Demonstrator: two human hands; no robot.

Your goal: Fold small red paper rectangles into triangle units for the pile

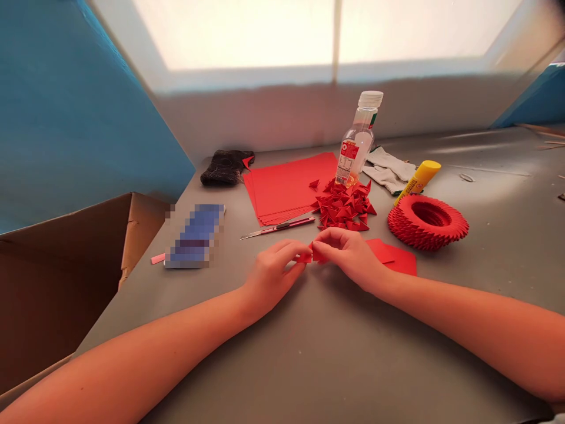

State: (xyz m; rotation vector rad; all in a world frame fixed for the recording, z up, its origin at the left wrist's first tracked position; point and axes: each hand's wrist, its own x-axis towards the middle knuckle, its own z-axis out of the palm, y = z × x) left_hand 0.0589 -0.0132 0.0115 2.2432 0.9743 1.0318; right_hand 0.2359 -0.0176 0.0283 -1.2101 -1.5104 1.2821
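Note:
Between my two hands is a small piece of red paper [304, 258], partly covered by the fingers. My left hand [274, 272] pinches its left side, and my right hand [346, 253] pinches the right side, thumb against fingers. Whether it is one piece or two, I cannot tell. Just beyond my right hand lies a heap of folded red paper triangles [344, 206]. Some flat red paper pieces [399, 259] rest on the table beside my right wrist. A ring of interlocked red paper folds [427, 222] sits farther right.
Behind the hands lie a utility knife [278, 227] and red paper sheets [289, 182]. A clear bottle [356, 141], a yellow glue stick [419, 179] and white gloves [388, 168] stand or lie at the back. Left are a blurred phone [194, 235], dark cloth [223, 168] and a cardboard box [66, 253].

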